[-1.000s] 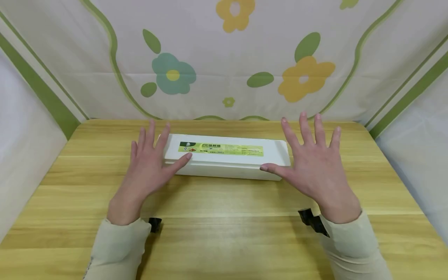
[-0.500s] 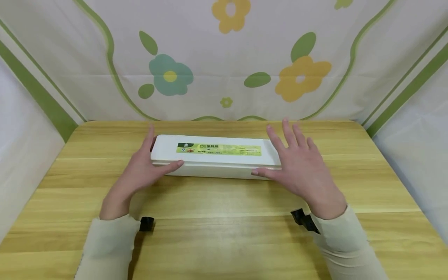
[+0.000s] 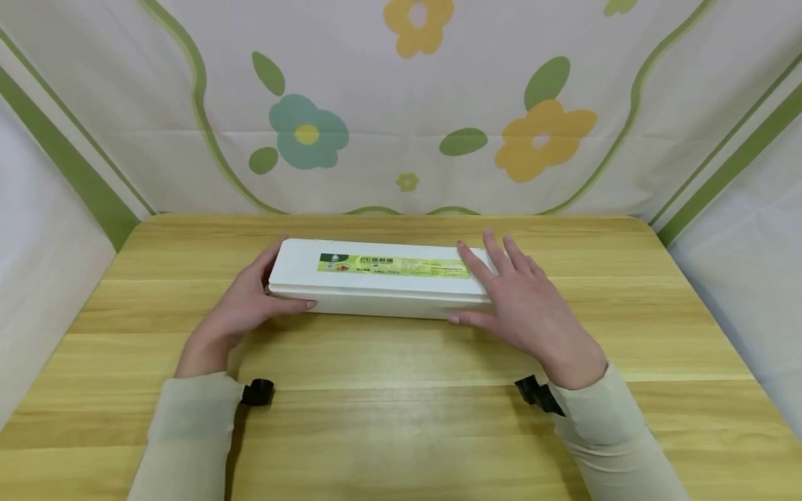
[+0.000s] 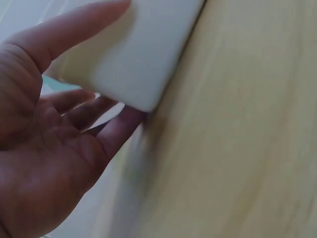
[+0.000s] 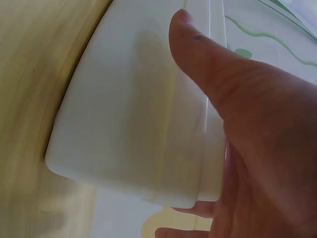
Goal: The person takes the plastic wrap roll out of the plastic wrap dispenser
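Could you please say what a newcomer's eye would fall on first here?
Probably the long white box with its yellow-green label, lying on the wooden table, the left hand and right hand at its ends. Behind it, teal and orange flowers stand out on the pale backdrop.

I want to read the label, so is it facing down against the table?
No, the green label faces up on top of the white box.

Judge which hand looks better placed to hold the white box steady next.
Probably the left hand: its thumb lies against the front of the white box, its fingers round the left end. The right hand has its fingers spread over the top.
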A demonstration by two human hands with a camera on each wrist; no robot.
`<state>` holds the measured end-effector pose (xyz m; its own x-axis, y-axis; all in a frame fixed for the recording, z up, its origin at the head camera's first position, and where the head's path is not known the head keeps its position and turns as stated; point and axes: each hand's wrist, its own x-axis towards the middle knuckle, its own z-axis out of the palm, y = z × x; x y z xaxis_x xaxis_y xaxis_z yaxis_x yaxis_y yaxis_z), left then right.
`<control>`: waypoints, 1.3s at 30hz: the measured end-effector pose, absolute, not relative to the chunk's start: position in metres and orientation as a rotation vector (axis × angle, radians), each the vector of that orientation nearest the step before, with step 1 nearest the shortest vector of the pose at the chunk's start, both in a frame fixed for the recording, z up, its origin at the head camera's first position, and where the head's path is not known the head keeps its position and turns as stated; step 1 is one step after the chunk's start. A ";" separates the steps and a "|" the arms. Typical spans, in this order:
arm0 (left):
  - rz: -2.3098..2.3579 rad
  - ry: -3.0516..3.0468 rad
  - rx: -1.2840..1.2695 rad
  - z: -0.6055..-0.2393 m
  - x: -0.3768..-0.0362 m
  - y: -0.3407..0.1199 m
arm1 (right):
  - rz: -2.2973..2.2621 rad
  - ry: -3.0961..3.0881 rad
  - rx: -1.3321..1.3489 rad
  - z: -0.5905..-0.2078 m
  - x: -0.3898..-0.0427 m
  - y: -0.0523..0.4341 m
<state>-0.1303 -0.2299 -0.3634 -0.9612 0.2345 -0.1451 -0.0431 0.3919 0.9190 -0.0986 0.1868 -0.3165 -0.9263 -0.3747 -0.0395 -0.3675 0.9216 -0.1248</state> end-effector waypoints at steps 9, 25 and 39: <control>1.690 2.280 0.112 -0.371 -0.131 -0.245 | -0.210 2.993 -0.590 -0.318 -0.101 0.186; 1.803 2.217 0.124 -0.381 -0.134 -0.241 | -0.006 3.108 -0.671 -0.323 -0.114 0.151; 1.812 2.199 0.163 -0.388 -0.136 -0.238 | 0.042 3.192 -0.825 -0.334 -0.131 0.075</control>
<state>-0.1356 -0.2384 -0.3882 -0.9526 0.2662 -0.1471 -0.0935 0.2039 0.9745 -0.1305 0.0750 -0.3338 -0.8634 -0.4836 0.1435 -0.4796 0.8752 0.0634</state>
